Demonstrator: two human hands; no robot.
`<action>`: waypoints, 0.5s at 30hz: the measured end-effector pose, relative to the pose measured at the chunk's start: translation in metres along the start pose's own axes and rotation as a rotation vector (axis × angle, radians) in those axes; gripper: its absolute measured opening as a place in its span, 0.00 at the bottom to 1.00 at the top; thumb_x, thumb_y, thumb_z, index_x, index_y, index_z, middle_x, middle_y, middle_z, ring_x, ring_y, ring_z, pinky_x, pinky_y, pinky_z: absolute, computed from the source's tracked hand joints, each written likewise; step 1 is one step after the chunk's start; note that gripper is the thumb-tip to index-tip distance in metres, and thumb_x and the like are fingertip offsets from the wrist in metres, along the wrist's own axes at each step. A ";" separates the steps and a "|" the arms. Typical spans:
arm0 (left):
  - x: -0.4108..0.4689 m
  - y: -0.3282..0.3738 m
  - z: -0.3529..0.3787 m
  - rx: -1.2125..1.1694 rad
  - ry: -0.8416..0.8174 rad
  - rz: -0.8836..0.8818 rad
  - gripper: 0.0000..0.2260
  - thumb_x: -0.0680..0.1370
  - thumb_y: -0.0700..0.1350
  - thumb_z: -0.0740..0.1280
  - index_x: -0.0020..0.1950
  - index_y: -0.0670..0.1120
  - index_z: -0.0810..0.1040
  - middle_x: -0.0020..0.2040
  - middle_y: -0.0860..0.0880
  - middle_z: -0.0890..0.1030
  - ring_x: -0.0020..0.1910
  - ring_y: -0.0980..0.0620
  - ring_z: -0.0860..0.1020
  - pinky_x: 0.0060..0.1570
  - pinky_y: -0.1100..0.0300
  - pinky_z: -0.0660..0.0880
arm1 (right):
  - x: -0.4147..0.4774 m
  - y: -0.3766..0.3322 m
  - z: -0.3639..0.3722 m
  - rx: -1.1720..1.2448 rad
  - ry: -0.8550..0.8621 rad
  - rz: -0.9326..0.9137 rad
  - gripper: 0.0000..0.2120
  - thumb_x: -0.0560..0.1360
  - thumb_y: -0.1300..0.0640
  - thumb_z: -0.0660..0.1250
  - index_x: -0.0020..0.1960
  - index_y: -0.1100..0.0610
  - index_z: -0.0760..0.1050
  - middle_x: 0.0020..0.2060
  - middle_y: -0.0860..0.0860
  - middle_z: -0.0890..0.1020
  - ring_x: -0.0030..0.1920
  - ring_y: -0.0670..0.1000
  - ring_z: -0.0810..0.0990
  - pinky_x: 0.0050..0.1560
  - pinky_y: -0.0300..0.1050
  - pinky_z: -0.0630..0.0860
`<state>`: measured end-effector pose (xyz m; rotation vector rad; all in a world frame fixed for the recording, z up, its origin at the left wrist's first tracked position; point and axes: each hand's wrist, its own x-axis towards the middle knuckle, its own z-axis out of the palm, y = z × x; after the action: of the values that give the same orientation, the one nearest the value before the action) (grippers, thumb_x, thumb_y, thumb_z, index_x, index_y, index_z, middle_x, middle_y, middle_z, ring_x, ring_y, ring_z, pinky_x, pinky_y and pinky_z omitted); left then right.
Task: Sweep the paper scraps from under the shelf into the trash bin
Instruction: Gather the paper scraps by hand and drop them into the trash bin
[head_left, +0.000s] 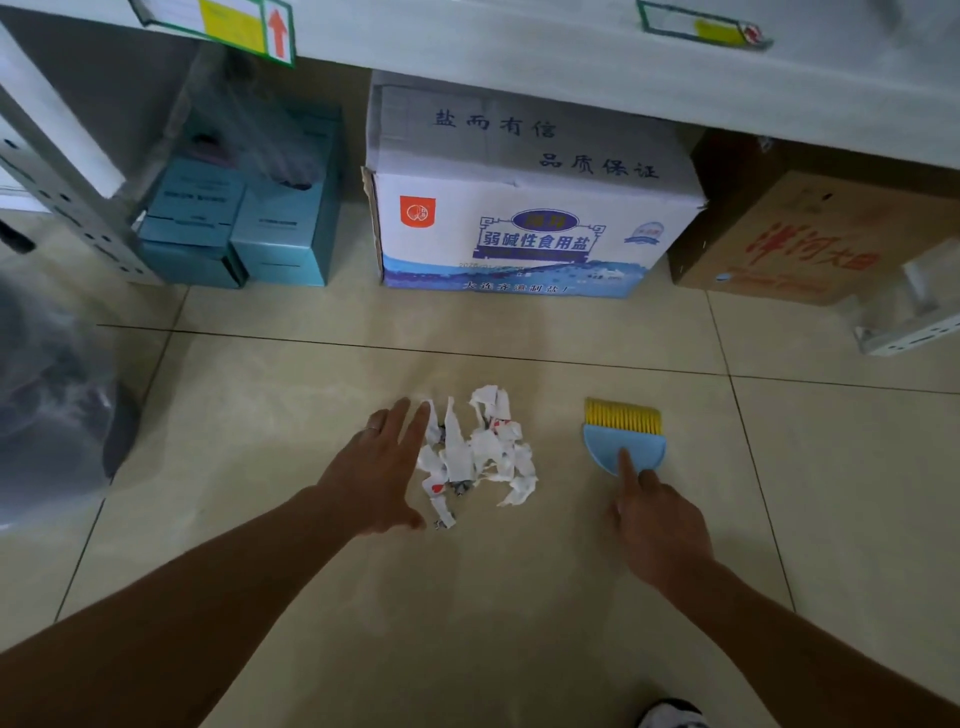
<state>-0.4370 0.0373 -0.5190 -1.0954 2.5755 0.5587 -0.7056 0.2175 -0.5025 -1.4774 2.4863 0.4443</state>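
Paper scraps (475, 452) sit in one loose pile on the tile floor (467, 597), out in front of the shelf (571, 57), not under it. Left hand (382, 467) lies flat beside the pile's left edge, fingers spread open, fingertips touching the nearest scraps, gripping nothing. Right hand (657, 525) is closed around the handle of the small brush (623, 436), index finger stretched along its blue back; yellow bristles point toward the shelf, right of the pile and apart from it.

Under the shelf: teal boxes (244, 223) on the left, white salt carton (524, 208) in the middle, brown carton (810, 234) on the right. All closed, contents can't be told. Far left, the trash bin (57, 415) with a clear plastic liner; blurred, can't tell what is inside.
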 end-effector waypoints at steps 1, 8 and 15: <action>0.003 0.000 0.001 0.001 -0.002 -0.008 0.64 0.61 0.66 0.76 0.79 0.47 0.35 0.81 0.42 0.40 0.79 0.39 0.46 0.75 0.47 0.58 | 0.003 -0.006 -0.005 0.080 0.016 -0.008 0.35 0.77 0.47 0.59 0.77 0.55 0.48 0.59 0.56 0.73 0.48 0.54 0.80 0.42 0.47 0.77; 0.014 0.008 0.000 -0.042 -0.024 -0.026 0.64 0.60 0.62 0.79 0.79 0.46 0.37 0.80 0.41 0.45 0.78 0.36 0.53 0.74 0.47 0.61 | 0.056 -0.070 -0.027 0.373 -0.252 -0.325 0.64 0.56 0.43 0.80 0.75 0.43 0.38 0.72 0.56 0.53 0.64 0.60 0.72 0.59 0.51 0.75; 0.032 0.017 0.005 -0.262 0.054 -0.017 0.53 0.58 0.49 0.82 0.75 0.47 0.54 0.68 0.45 0.62 0.58 0.41 0.75 0.52 0.46 0.78 | 0.090 -0.110 -0.034 0.249 -0.191 -0.468 0.52 0.57 0.54 0.81 0.71 0.49 0.53 0.61 0.56 0.62 0.46 0.59 0.80 0.47 0.51 0.81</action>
<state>-0.4701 0.0309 -0.5321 -1.2280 2.5887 0.8944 -0.6522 0.0817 -0.5170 -1.7431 1.8878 0.1703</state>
